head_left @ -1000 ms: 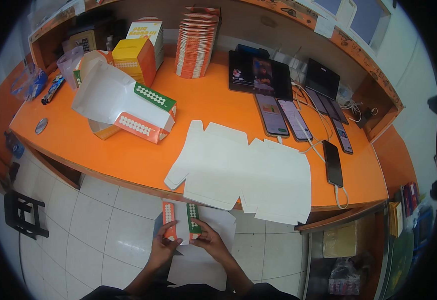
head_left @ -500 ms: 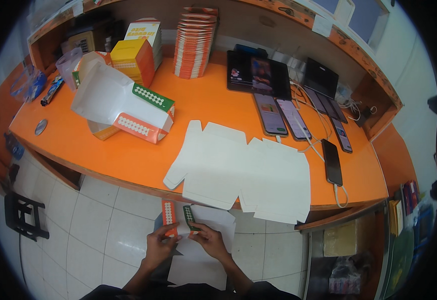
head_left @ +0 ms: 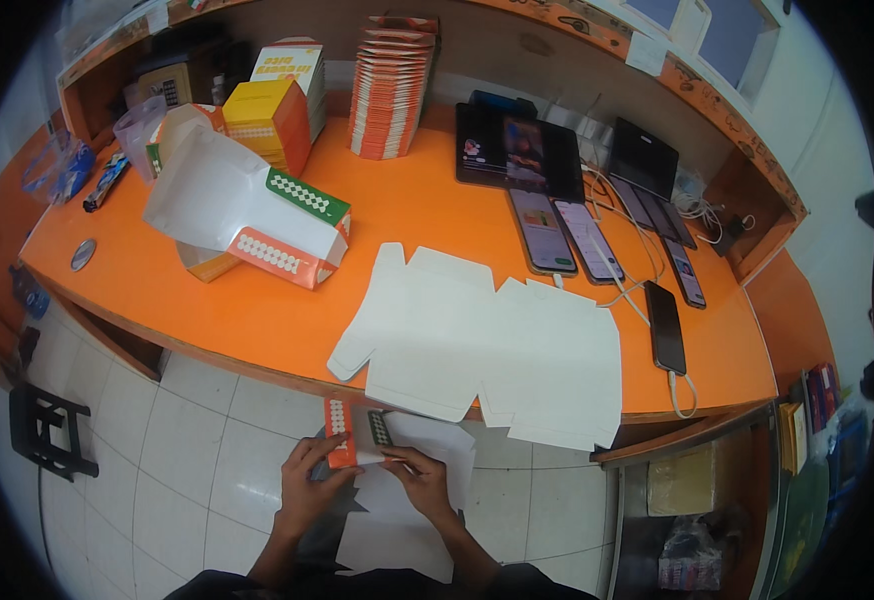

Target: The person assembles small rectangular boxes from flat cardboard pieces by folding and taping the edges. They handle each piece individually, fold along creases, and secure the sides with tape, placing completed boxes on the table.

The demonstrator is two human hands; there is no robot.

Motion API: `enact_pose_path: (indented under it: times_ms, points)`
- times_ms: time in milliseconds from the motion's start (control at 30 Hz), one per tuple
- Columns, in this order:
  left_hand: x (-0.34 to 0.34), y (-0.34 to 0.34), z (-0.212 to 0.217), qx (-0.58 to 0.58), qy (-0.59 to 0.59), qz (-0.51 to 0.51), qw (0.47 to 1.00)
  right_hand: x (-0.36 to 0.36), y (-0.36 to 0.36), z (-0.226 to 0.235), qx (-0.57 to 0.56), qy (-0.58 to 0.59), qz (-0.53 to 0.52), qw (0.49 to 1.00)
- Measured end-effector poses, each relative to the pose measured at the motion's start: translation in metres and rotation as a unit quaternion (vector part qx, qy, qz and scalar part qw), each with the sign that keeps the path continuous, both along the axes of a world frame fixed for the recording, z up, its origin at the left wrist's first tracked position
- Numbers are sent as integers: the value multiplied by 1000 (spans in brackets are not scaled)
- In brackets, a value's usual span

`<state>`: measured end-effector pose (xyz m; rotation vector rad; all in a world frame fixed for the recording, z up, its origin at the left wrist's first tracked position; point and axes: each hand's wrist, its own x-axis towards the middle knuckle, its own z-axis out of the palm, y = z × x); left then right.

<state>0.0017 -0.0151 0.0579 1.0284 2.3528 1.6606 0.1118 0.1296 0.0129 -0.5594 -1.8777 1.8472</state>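
Both my hands hold a flat cardboard box blank [head_left: 407,490] below the front edge of the orange counter. The blank is white inside, with an orange flap and a green flap at its top. My left hand [head_left: 309,488] pinches the orange flap side. My right hand [head_left: 422,482] grips the blank near the green flap. Two more white unfolded blanks [head_left: 487,345] lie flat on the counter just above my hands.
The orange counter [head_left: 257,320] carries a half-folded box [head_left: 247,205], a yellow-orange box [head_left: 267,125], a tall stack of orange blanks [head_left: 392,85], several phones and tablets [head_left: 557,225] with cables, and a black phone [head_left: 665,327] near the right edge. A black stool [head_left: 42,430] stands on the tiled floor.
The flap end of the blank has been folded over a little and my hands have shifted slightly on it. Nothing on the counter has moved.
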Motion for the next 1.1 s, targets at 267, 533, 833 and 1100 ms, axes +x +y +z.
enact_pose_path:
  times_ms: [267, 533, 833, 1100]
  points:
    - [5, -18, 7, -14, 258, 106, 960, -4, -2, 6, -80, 9, 102, 991]
    - [5, -19, 23, 48, 80, -3, 996, -5, -6, 11, -177, 29, 171, 969]
    - [-7, -16, 44, -101, -10, -109, 989, 2, -6, 0, -279, 40, 134, 950]
    - [-4, -12, 40, -131, -6, -124, 984, 8, 2, 0, -285, 52, 135, 948]
